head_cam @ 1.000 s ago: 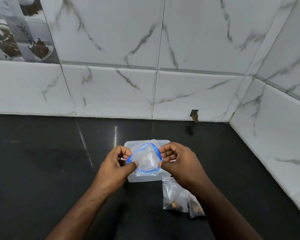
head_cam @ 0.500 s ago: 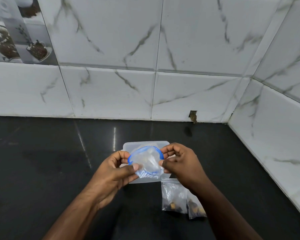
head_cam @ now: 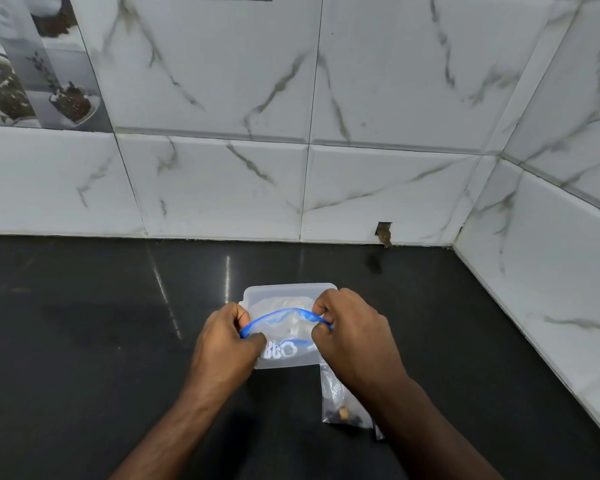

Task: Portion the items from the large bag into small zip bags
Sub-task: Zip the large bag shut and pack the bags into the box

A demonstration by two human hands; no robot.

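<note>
A small clear zip bag (head_cam: 284, 332) with a blue zip rim and white lettering is held between both hands just above a white plastic container (head_cam: 281, 292) on the black counter. My left hand (head_cam: 224, 344) pinches the bag's left end and my right hand (head_cam: 352, 336) pinches its right end, stretching the mouth into a flat arc. Small clear bags (head_cam: 338, 401) with brown items inside lie on the counter under my right forearm, partly hidden.
The black glossy counter (head_cam: 101, 341) ends at a marble-tiled wall at the back and at another tiled wall (head_cam: 551, 306) on the right. A small chipped hole (head_cam: 383, 233) sits at the base of the back wall.
Both hands pulled apart sideways, so the bag's round open mouth is flattened into a wide arc. The hands and bag sit slightly lower over the container.
</note>
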